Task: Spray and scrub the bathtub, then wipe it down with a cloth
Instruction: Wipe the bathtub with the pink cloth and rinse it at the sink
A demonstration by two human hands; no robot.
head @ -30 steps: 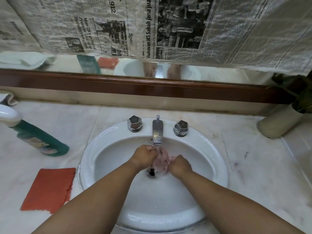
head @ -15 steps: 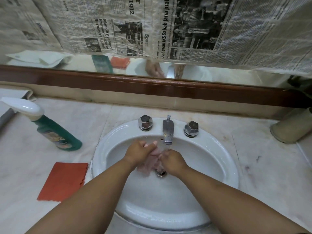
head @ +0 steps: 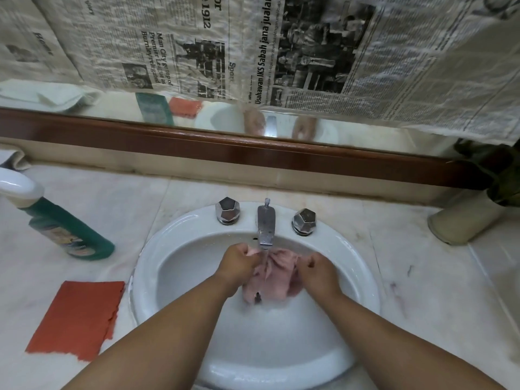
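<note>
Noting a wider spread than half a second ago in one pink cloth (head: 277, 280), with both hands drawn further apart. Finding left hand (head: 239, 263) curled round the cloth's left edge and right hand (head: 316, 273) pinching its right edge. Locating the cloth inside one white basin (head: 146, 266), under water running from one spout (head: 266, 225) just beyond the grip. Counting two metal knobs (head: 228, 210) flanking that spout. Logging one green spray bottle (head: 67, 237) and one orange sheet (head: 76, 316) well left of the grip, and one potted plant (head: 461, 220) far right.
</note>
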